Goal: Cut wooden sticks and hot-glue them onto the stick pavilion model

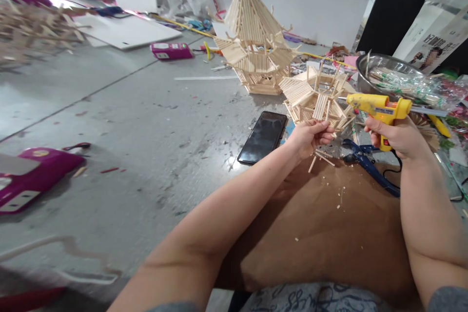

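My right hand (pixel 404 139) is wrapped round the grip of a yellow hot glue gun (pixel 369 102), its nozzle pointing left toward a small roofed model of thin wooden sticks (pixel 302 95). At the near side of that model, the fingers of my left hand (pixel 310 137) are pinched together on what looks like a short wooden stick (pixel 332 134); the fingers partly hide it. Below the left hand lie a few loose sticks (pixel 321 157) on a brown board (pixel 329 234). Blue-handled cutters (pixel 369 165) rest between my hands.
Behind stands a taller stick pagoda (pixel 256 53) with a pointed roof. A black phone (pixel 263 137) lies left of my hand. Purple power strips (pixel 171 51) sit on the grey floor (pixel 146 122). A metal bowl (pixel 365 68) and plastic-wrapped sticks (pixel 398 83) are at the right.
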Motion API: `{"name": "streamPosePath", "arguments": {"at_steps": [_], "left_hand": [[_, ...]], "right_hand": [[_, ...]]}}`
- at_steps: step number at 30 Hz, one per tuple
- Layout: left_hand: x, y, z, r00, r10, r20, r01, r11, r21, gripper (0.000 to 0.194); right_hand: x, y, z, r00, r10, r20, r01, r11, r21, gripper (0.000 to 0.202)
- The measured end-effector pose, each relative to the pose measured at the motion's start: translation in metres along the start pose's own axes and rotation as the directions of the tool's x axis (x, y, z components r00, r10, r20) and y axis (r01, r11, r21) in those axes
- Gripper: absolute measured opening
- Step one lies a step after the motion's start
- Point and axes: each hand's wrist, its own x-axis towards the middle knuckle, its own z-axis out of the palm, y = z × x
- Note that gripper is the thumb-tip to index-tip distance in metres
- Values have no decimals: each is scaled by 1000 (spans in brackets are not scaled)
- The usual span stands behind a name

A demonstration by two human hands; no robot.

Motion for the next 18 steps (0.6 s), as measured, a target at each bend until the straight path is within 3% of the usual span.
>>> {"name": "streamPosePath", "arguments": {"at_steps": [6,18], "left_hand": [[1,4,-2,999,-3,38,3,1000,-2,26],[1,5,0,999,26,-20,-26,999,-29,21]], "right_hand": [[3,6,2,1000,1,-18,-1,1000,28,25],[14,27,11,999,-46,-19,46,999,-19,24]]}}
